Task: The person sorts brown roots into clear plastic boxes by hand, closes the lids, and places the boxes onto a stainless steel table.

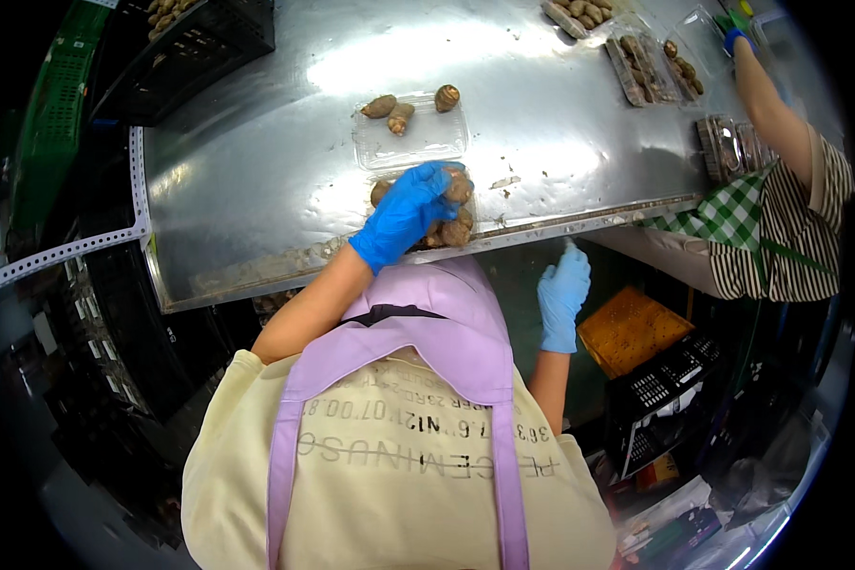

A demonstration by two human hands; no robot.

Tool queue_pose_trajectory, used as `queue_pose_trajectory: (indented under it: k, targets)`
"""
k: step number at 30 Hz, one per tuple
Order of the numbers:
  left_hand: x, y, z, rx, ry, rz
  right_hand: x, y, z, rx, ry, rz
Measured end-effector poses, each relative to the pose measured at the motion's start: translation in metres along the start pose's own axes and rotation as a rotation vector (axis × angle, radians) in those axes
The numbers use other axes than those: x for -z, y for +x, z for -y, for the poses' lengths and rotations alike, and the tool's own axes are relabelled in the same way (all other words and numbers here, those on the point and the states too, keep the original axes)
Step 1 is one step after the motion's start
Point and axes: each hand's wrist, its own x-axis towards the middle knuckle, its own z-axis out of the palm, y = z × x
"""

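My left hand [404, 214], in a dark blue glove, is closed with its fingers around a small brown taro [459, 186]. It is above the near half of a clear plastic clamshell box, where more taros [456, 230] lie, partly hidden by the hand. The far half of the clamshell box [370, 152] lies flat on the metal table, with three taros [401, 119] on or at its far edge. Off the table's front edge, to the right of my body, my right hand [563, 296] in a light blue glove appears to hold nothing, its fingers stretched upward.
Filled clear boxes [634, 71] stand at the far right, and more boxes [727, 147] are near a co-worker's arm [765, 104]. A black crate [195, 57] of roots sits far left. Below right are an orange-brown board [632, 332] and a black basket [655, 380].
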Motion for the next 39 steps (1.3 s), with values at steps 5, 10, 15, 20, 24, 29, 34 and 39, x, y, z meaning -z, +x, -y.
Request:
queue_pose_trajectory:
  k: [5, 10, 15, 20, 24, 29, 34, 39]
  targets:
    - [0.033, 0.017, -0.03, -0.173, 0.361, -0.363, -0.006, 0.023, 0.019, 0.056, 0.573, -0.28]
    - [0.083, 0.038, -0.046, -0.264, 0.922, -0.457, -0.034, 0.056, 0.057, 0.104, 0.626, -0.302]
    - [0.104, 0.051, -0.041, -0.375, 1.246, -0.419, -0.031, 0.063, 0.067, 0.196, 0.303, -0.343]
    - [0.083, 0.045, -0.04, -0.558, 1.503, -0.526, -0.033, 0.062, 0.063, 0.239, 0.252, -0.334]
    - [0.051, 0.02, -0.026, -0.538, 1.22, -0.122, -0.037, 0.062, 0.062, 0.234, 0.232, -0.328]
    - [0.016, 0.0, -0.001, -0.37, 1.547, 0.329, -0.035, 0.062, 0.062, 0.258, 0.278, -0.325]
    - [0.01, -0.001, 0.013, -0.344, 1.523, 0.269, -0.032, 0.062, 0.06, 0.275, 0.317, -0.323]
    - [-0.015, -0.018, 0.008, -0.054, 0.396, -0.052, -0.032, 0.065, 0.044, 0.277, 0.799, -0.175]
